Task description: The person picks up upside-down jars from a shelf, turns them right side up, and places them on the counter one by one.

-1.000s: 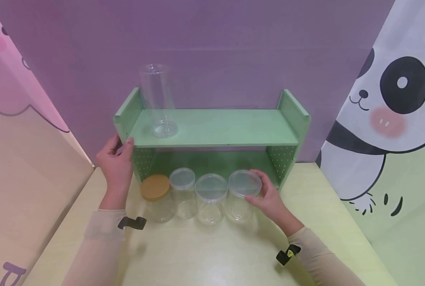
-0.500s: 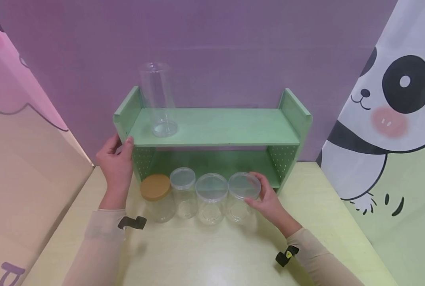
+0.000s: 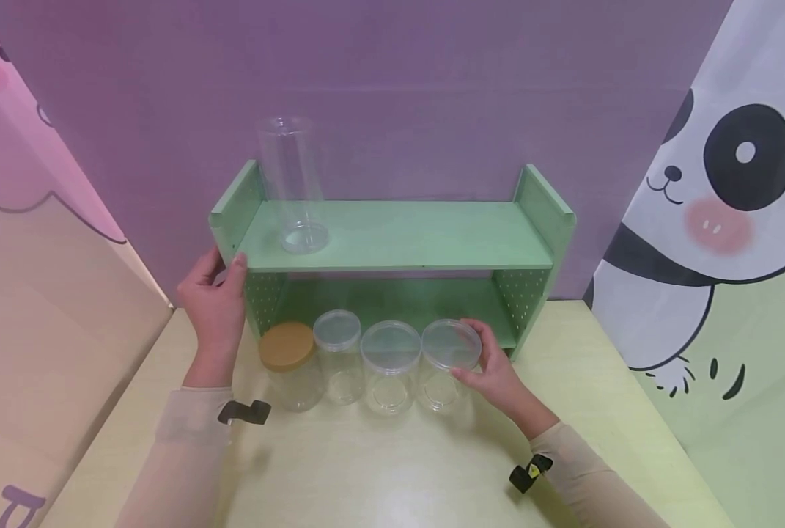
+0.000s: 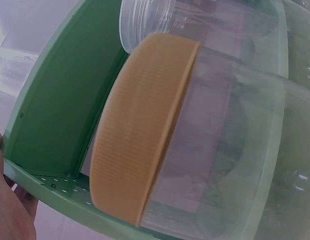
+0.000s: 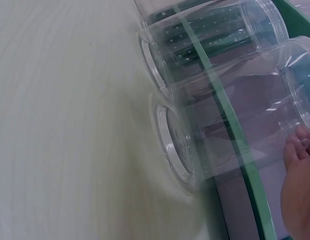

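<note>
My left hand [image 3: 214, 301] grips the left side panel of a green two-tier shelf [image 3: 399, 235], thumb at its front edge. In the left wrist view, part of that hand [image 4: 12, 205] shows at the lower left. My right hand [image 3: 498, 367] holds the rightmost clear jar [image 3: 441, 385] by its clear lid [image 3: 451, 343], thumb and fingers around the rim. That jar [image 5: 220, 125] stands on the table in the right wrist view. Left of it are a clear-lidded jar [image 3: 391, 381], a narrower one [image 3: 341, 367] and a jar with a tan lid [image 3: 287, 345].
On the shelf's upper board, toward the left, stands a tall clear cylinder [image 3: 293, 183]. The row of jars is in front of the lower tier [image 3: 392, 297]. A purple wall [image 3: 392, 88] rises behind the shelf, and a pale wood table [image 3: 392, 469] lies beneath.
The rightmost jar's lid and my right hand have shifted slightly toward me since a second ago. My left hand keeps its place on the shelf.
</note>
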### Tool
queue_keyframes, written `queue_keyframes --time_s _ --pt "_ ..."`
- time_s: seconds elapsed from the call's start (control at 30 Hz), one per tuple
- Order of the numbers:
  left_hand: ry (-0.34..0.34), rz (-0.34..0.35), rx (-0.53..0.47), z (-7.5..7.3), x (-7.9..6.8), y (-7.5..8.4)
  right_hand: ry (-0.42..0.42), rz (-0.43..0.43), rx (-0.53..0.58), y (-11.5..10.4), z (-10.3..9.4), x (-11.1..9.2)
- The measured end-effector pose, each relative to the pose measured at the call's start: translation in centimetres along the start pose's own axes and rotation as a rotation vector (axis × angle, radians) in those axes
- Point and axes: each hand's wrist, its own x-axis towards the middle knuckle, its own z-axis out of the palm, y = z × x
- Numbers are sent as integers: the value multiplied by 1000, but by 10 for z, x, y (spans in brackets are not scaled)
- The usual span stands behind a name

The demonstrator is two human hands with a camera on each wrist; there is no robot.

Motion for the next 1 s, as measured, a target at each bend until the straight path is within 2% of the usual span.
queue_keyframes --time_s 0.4,0.53,0.63,0.77,0.9,1.0 --pt "6 -21 2 1 0 -2 -4 -10 18 2 -4 -2" --pt "8 -18 -2 1 -1 -2 49 -59 36 1 -6 -2" --pt "6 -13 -1 0 -1 -2 180 -162 31 -9 -12 2" --pt "5 -15 -3 0 0 -4 457 -288 -64 -33 -29 12" --pt "5 -10 -8 0 0 -3 691 -331 -137 -56 -54 24" --pt "5 -5 -12 1 0 -3 778 -318 -180 -71 -72 32"
